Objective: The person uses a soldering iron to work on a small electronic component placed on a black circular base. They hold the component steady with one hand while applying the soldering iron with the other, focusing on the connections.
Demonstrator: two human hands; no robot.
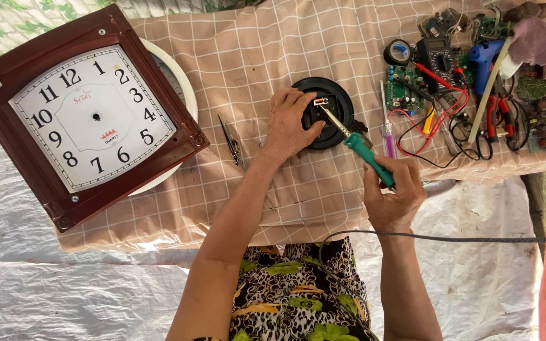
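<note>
Soldering iron (364,153) with a green handle sits in my right hand (394,199), fingers wrapped tight round the grip, its metal tip reaching up and left onto the small part in the middle of the round black disc (337,101). My left hand (289,123) rests on that disc's left side, fingers curled over its edge and thumb pressed near the centre, holding it steady on the checked cloth (266,50) that covers the counter. The disc lies about the middle of the counter, nearer the far edge than the near one. Just left of my left wrist lie small tweezers (232,140). At the left end a square wall clock (90,117) with a dark red frame leans over a white round rim (181,79). Toward the far right corner sit a roll of black tape (399,52), a multimeter (436,55) with red and black leads, a green circuit board (401,85), a blue tool (485,55), and red-handled pliers (493,113). A pink-handled screwdriver (388,129) lies just right of the iron. A black cord (475,239) runs past my right wrist.
</note>
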